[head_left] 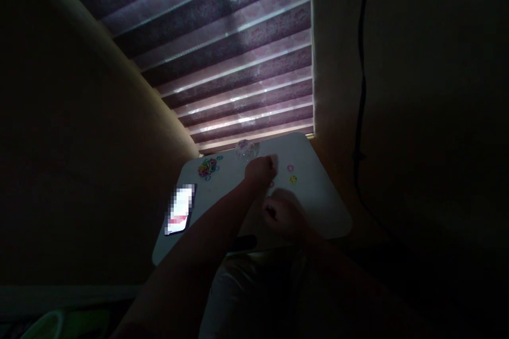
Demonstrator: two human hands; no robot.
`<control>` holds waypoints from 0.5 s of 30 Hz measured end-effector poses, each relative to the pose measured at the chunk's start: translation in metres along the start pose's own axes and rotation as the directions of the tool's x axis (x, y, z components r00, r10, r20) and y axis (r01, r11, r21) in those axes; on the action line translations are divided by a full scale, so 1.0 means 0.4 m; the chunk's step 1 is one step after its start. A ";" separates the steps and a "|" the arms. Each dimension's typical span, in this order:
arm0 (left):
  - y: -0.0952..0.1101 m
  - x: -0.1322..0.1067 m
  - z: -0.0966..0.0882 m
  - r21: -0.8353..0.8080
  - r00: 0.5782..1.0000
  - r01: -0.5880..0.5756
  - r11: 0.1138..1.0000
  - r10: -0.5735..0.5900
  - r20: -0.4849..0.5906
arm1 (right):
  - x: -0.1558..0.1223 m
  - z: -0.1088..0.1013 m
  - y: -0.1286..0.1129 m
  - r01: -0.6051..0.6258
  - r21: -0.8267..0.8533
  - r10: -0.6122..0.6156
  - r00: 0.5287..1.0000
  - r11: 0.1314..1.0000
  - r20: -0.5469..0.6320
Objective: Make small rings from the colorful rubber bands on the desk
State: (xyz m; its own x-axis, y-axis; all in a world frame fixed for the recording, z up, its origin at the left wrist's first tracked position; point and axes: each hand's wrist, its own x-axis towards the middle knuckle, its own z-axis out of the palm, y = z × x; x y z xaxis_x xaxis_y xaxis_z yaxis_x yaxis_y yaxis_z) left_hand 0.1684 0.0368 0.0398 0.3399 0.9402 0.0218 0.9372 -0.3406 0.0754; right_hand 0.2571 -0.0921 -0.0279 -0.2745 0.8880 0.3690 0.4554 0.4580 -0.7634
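The scene is very dark. A small white table (326,206) stands under a window. My left hand (260,170) reaches across it, fingers bunched near its far edge; whether anything is in them is too dim to see. Close to my body, my right hand (283,214) rests curled on the tabletop. A pile of small coloured loops (207,167) lies at the table's far left. Two loose loops, a pink loop (290,168) and a yellow loop (293,179), lie just right of my left hand. A clear round container (246,149) sits at the far edge.
A lit phone (180,210) lies at the table's left edge. Striped blinds (230,63) cover the window behind. A black cable (361,90) hangs down the right wall. A curved padded edge (131,79) rises at left.
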 end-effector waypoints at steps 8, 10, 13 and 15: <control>-0.027 0.003 -0.016 -0.106 0.999 0.029 0.994 -0.032 -0.027 | -0.001 -0.003 -0.005 -0.022 -0.038 0.022 1.000 0.999 -0.013; -0.064 -0.002 -0.030 -0.133 0.997 0.040 0.990 -0.050 -0.067 | -0.001 -0.004 -0.008 -0.013 -0.064 0.012 1.000 0.998 -0.023; -0.152 -0.021 -0.054 -0.101 0.991 0.105 0.989 -0.113 -0.071 | -0.001 -0.005 -0.013 -0.017 -0.088 0.014 0.999 0.996 -0.033; -0.225 -0.045 -0.068 -0.066 0.985 0.142 0.988 -0.148 -0.088 | 0.000 -0.006 -0.016 -0.023 -0.085 0.021 1.000 0.996 -0.021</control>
State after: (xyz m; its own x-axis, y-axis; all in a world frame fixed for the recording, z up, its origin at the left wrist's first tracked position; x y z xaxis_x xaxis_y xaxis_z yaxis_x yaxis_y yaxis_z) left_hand 0.0757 0.0507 0.0598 0.1892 0.9770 0.0983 0.9688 -0.2021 0.1435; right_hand 0.2561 -0.0949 -0.0218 -0.2471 0.8980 0.3640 0.5315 0.4397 -0.7240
